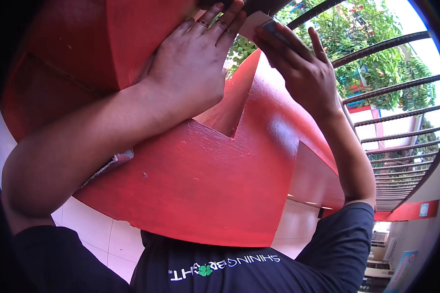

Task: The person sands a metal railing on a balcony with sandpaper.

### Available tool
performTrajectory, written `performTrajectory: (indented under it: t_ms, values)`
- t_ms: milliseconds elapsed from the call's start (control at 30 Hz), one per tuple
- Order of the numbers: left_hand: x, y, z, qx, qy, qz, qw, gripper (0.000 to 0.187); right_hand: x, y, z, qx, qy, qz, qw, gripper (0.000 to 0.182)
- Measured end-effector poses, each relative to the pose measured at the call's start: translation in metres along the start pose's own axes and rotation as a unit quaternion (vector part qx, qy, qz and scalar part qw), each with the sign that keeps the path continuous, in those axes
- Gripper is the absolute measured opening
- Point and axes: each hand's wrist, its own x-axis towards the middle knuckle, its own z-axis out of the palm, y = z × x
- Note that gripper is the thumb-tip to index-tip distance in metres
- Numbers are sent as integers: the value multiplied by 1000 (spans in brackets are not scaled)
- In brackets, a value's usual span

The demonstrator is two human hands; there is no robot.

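Observation:
My left hand (190,63) lies flat, with its fingers stretched out, against the upper part of a large red painted structure (200,180). Opposite it, my right hand (303,68) has its fingers over a small folded sheet (259,24), pale on one face and dark on the other, perhaps sandpaper. One finger of that hand stands away from the rest. The sheet sits near the left fingertips, at a dark edge at the top of the view. Below my hands the red structure has a sharp V-shaped notch, and its left edge is chipped under my left forearm.
Dark ribbed metal bars (391,95) run down the right side, with green trees (376,58) beyond them. Pale floor tiles (93,229) show beneath the red structure. A banner (401,271) stands at lower right. My dark shirt (230,268) is close to the structure's lower edge.

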Motion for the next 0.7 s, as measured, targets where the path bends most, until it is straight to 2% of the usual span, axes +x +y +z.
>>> performTrajectory:
  t_ms: [67,133,167,200,233,267,300,333,367,400,467,533,567,600,667,700]
  values:
    - [-2,-2,-4,4,-23,4,1000,76,-16,2,1,43,5,19,999,37]
    - [-3,0,-4,-18,84,8,996,58,-81,-3,0,20,-48,65,996,35]
    - [-2,6,7,-22,89,10,996,58,-116,-13,-2,32,-79,99,992,33]
    - [-3,8,11,-12,31,-8,999,74,-139,-24,-17,75,-106,133,983,34]
    - [-3,9,12,0,-27,-26,999,95,-161,-36,-27,112,-55,182,975,39]
    - [-4,8,12,2,-22,-20,1000,95,-174,-47,-42,134,-7,212,968,37]
    - [-5,9,14,0,-26,-32,999,98,-187,-59,-54,248,56,315,914,35]
    - [-3,11,16,-3,-30,-36,999,101,-195,-72,-64,352,123,411,832,33]
    - [-2,12,17,-8,-22,-14,1000,101,-190,-81,-73,420,185,513,725,34]
    - [-4,10,17,-4,-22,-22,1000,104,-169,-88,-94,501,231,597,583,37]
    - [-3,12,19,-5,-17,-2,1000,107,-166,-93,-106,642,287,588,399,37]
    - [-3,9,19,-6,-23,-12,1000,112,-162,-103,-106,691,296,590,295,37]
    - [-2,10,17,-11,-21,-13,1000,111,-163,-108,-107,706,293,591,260,37]
    - [-2,10,17,-11,-22,-3,1000,111,-163,-113,-106,701,300,594,256,37]
    - [-2,10,16,-18,-28,-15,999,110,-163,-122,-102,724,305,590,188,36]
    - [-2,9,14,-18,-27,-11,999,110,-165,-128,-99,731,309,584,171,35]
